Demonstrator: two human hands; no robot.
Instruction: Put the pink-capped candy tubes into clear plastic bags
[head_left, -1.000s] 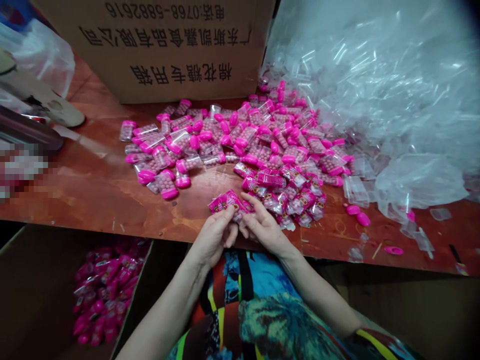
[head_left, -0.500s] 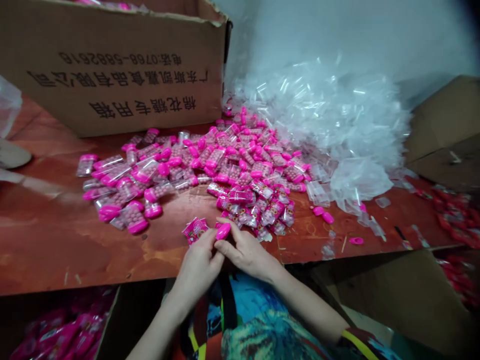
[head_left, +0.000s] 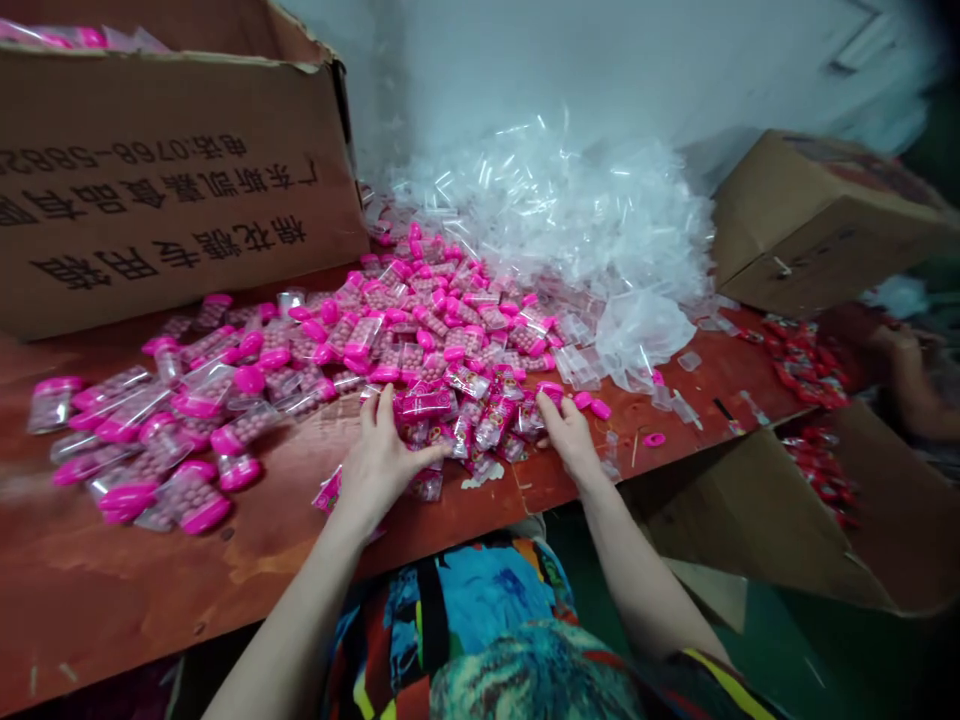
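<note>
My left hand (head_left: 381, 462) is open, thumb and fingers spread, at the left side of a pile of small pink printed packets (head_left: 491, 420). Its fingertips touch the packets. At the pile's right side my right hand (head_left: 574, 435) is open too, fingers stretched toward a pink-capped piece (head_left: 551, 390); whether they touch it is unclear. Behind the packets lies a large heap of clear bottles with pink caps (head_left: 367, 335), filled with small pink balls. Another pink packet (head_left: 328, 490) lies partly hidden by my left wrist.
A cardboard box (head_left: 187, 190) stands at the back left of the red table (head_left: 285, 570). Clear plastic pieces (head_left: 555, 210) are heaped against the wall. Loose pink caps (head_left: 592, 404) lie on the right. Beyond are red packets (head_left: 810, 365), another box (head_left: 817, 220) and another person's arm (head_left: 911, 375).
My hands were together around a pink cap; now they are apart, reaching forward to both sides of the packet pile. The view has swung to the right.
</note>
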